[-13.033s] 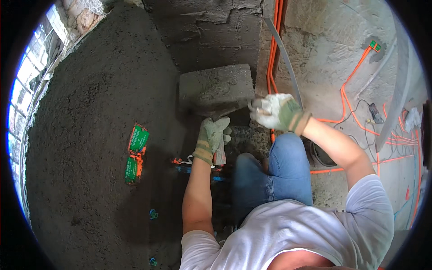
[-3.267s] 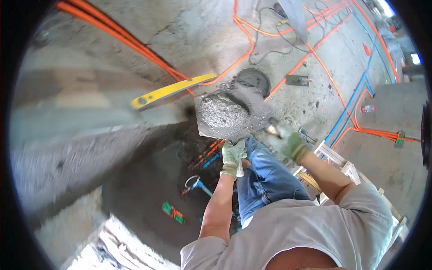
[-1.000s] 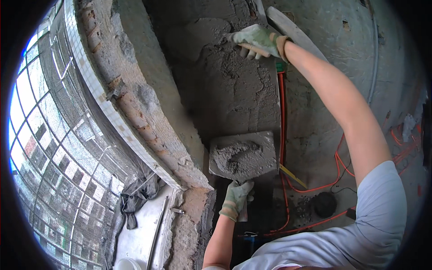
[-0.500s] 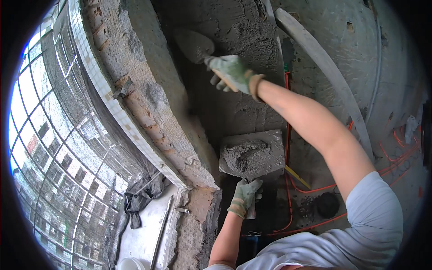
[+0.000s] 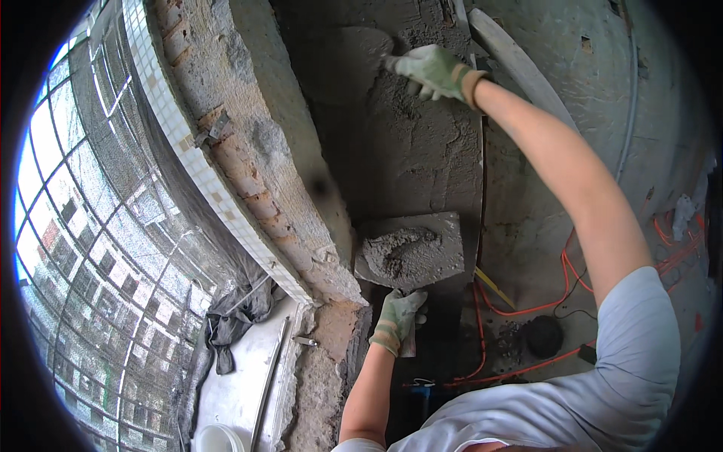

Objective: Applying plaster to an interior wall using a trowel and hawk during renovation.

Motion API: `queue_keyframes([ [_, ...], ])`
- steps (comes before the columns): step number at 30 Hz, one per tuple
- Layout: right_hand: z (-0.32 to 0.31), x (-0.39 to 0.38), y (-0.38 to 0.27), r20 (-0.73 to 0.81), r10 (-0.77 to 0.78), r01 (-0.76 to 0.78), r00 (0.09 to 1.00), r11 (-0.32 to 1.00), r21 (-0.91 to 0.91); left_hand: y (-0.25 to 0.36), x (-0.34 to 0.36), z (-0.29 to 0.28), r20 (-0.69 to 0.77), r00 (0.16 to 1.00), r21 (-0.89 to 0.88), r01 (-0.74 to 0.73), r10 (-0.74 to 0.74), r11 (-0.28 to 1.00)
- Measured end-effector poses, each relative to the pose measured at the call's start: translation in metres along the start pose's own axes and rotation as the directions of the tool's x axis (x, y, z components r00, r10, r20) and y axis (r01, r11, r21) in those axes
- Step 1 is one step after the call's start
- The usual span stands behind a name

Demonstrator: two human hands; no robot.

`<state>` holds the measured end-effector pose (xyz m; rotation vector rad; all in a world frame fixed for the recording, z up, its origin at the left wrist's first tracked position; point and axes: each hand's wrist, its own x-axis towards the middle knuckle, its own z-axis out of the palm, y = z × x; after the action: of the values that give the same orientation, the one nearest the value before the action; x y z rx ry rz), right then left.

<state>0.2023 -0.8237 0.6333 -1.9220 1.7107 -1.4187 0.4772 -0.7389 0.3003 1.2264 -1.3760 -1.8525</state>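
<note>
— Head view first: where do we have our hands?

— Our right hand (image 5: 437, 71) is raised high against the wall (image 5: 407, 151), its gloved grip closed round the handle of a trowel (image 5: 343, 64), whose blade lies flat on the wet mortar there. We hold it flat so the grey mix spreads rather than drops.

— And the left?

— Our left hand (image 5: 399, 320), also gloved, is closed round the handle under the hawk (image 5: 410, 252). We keep the board level and close below the wall, so the mortar heap (image 5: 395, 248) on it stays put and within the trowel's reach.

— What surrounds us?

— To the left a rough brick edge (image 5: 256, 196) with small white tiles, then netting (image 5: 113, 248) over the opening. Orange cables (image 5: 527, 301) loop across the floor beside a yellow level (image 5: 493, 286). A white bucket (image 5: 218, 438) sits at the lower edge.

— Any packages, labels or signs?

— None that we can make out.
</note>
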Motion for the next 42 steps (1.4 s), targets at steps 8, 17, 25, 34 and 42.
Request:
queue_keyframes([
  [8, -0.031, -0.027, 0.021, 0.153, -0.449, 0.447, 0.880, 0.679, -0.582, -0.002, 0.003, 0.007, 0.025, 0.998, -0.024, 0.057, -0.057, 0.998],
  [17, -0.105, -0.002, -0.005, 0.068, 0.094, -0.072, 0.993, 0.957, -0.282, 0.006, 0.008, 0.024, 0.042, 0.999, -0.056, 0.033, -0.030, 0.998],
  [25, -0.099, -0.112, 0.087, -0.094, -0.161, 0.131, 0.982, 0.955, -0.266, 0.006, -0.006, 0.013, -0.030, 0.999, -0.021, 0.021, -0.022, 1.000],
  [34, 0.037, -0.254, 0.124, 0.330, -0.293, 0.441, 0.897, 0.580, -0.685, -0.001, 0.007, 0.021, -0.092, 0.995, 0.067, -0.030, 0.036, 0.997],
  [42, 0.070, -0.255, 0.141, 0.100, -0.365, 0.355, 0.926, 0.746, -0.564, -0.034, -0.002, 0.060, -0.024, 0.997, -0.032, -0.067, 0.067, 0.997],
])
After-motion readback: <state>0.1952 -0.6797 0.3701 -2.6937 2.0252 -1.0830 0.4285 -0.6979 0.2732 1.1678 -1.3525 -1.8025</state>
